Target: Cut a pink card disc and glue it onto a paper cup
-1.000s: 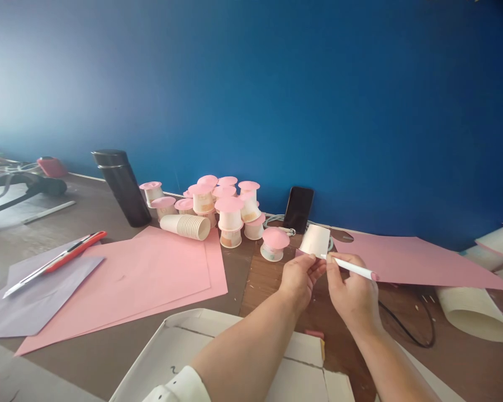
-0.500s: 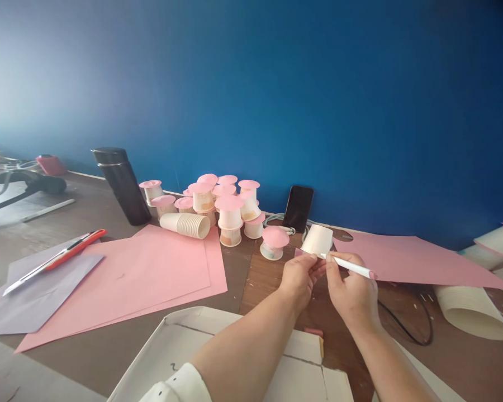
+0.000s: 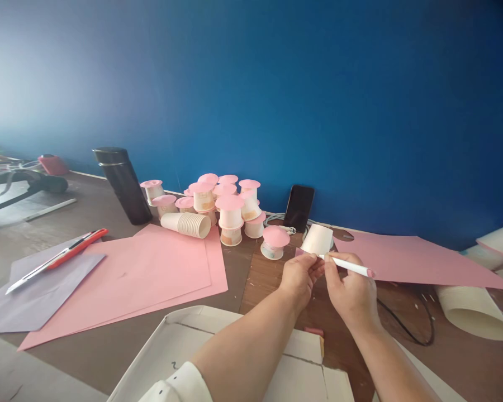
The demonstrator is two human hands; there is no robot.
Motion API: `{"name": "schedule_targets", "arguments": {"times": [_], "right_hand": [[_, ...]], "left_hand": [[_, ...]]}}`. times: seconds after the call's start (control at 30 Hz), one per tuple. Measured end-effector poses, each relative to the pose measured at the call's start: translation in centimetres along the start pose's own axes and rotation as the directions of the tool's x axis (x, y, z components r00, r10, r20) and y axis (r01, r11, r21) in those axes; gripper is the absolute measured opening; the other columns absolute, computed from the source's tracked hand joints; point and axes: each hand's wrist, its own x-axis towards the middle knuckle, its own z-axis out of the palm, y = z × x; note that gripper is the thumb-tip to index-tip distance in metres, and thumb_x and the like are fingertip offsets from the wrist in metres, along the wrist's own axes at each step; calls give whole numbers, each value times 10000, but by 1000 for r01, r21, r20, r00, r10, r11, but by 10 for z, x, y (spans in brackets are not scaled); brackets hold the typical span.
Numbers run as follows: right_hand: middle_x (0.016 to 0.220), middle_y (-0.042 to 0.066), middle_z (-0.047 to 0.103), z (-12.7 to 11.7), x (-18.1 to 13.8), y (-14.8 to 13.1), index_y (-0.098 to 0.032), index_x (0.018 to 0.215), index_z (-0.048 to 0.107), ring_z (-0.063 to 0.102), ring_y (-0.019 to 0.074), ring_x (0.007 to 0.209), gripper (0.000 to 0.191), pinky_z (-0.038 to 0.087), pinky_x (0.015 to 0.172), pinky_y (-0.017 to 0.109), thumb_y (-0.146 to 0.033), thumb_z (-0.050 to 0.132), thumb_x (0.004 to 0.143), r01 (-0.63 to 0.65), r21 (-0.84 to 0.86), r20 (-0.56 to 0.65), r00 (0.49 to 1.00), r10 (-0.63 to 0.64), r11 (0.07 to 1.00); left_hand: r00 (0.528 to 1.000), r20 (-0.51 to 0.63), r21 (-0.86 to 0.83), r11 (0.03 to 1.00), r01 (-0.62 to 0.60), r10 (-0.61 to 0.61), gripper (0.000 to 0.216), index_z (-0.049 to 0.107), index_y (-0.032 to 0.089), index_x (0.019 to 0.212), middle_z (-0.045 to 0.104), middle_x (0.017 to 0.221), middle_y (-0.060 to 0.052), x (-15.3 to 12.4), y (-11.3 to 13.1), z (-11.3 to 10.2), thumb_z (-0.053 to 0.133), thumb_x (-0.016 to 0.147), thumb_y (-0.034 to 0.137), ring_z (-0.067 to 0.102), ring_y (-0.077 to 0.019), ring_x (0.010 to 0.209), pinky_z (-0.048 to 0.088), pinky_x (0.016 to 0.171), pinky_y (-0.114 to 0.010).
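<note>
My left hand (image 3: 298, 278) pinches a small pink paper piece at the rim of a white paper cup (image 3: 317, 240), which it holds tilted above the wooden board. My right hand (image 3: 352, 293) grips a white pen (image 3: 347, 266) with a pink end, its tip touching the cup's rim by my left fingers. Just left of the cup stands one cup topped with a pink disc (image 3: 274, 242).
A cluster of pink-topped cups (image 3: 222, 204), a stack of cups lying on its side (image 3: 186, 224), a black flask (image 3: 123, 185), a phone (image 3: 298, 207) against the blue wall, pink sheets (image 3: 146, 276), a red cutter (image 3: 58, 258), a white box (image 3: 180, 346), and paper rolls (image 3: 471, 312) at right.
Almost nothing differs; my hands and the cup have shifted very slightly, with the pen tip staying at the cup's rim.
</note>
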Motion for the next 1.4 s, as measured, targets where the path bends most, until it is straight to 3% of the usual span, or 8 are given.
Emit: {"name": "schedule_targets", "arguments": {"times": [0.13, 0.37, 0.63, 1.07, 1.4], "right_hand": [[833, 104, 735, -1, 0, -2, -176, 906, 677, 702, 245, 766, 203, 525, 692, 344, -348, 570, 914, -22, 36, -28, 999, 23, 999], [801, 106, 732, -9, 4, -5, -174, 863, 685, 690, 238, 702, 249, 507, 616, 320, -397, 580, 894, -177, 20, -68, 982, 178, 984], [828, 106, 742, -6, -1, -3, -179, 886, 688, 690, 234, 721, 249, 515, 661, 320, -392, 561, 906, -113, 17, -8, 994, 113, 993], [805, 102, 735, -7, 0, -3, -186, 883, 689, 668, 237, 700, 258, 495, 656, 329, -403, 551, 913, -123, -1, 12, 992, 123, 992], [777, 96, 730, -8, 1, -3, -182, 875, 693, 655, 233, 665, 258, 491, 668, 337, -399, 558, 905, -124, -14, 8, 992, 124, 992]], "left_hand": [[1000, 1, -20, 1000, 2, -2, 155, 683, 41, 733, 686, 736, -112, -1, 1, 1, 571, 840, 33, 674, -138, 682, 574, 750, -247], [998, -43, -42, 998, 50, -52, 177, 663, 31, 741, 668, 718, -120, -5, 7, 4, 545, 874, 23, 690, -139, 691, 592, 741, -221], [998, -3, -25, 998, 58, -58, 184, 677, 43, 743, 681, 725, -115, -6, 6, 4, 549, 873, 25, 672, -124, 678, 586, 732, -205], [998, 4, 1, 998, 61, -61, 165, 689, 42, 731, 686, 719, -111, -8, 6, 4, 575, 851, 33, 667, -129, 673, 579, 767, -240], [998, 20, 9, 999, 52, -52, 179, 686, 53, 732, 686, 719, -106, -6, 6, 2, 562, 862, 50, 676, -126, 685, 570, 711, -212]]}}
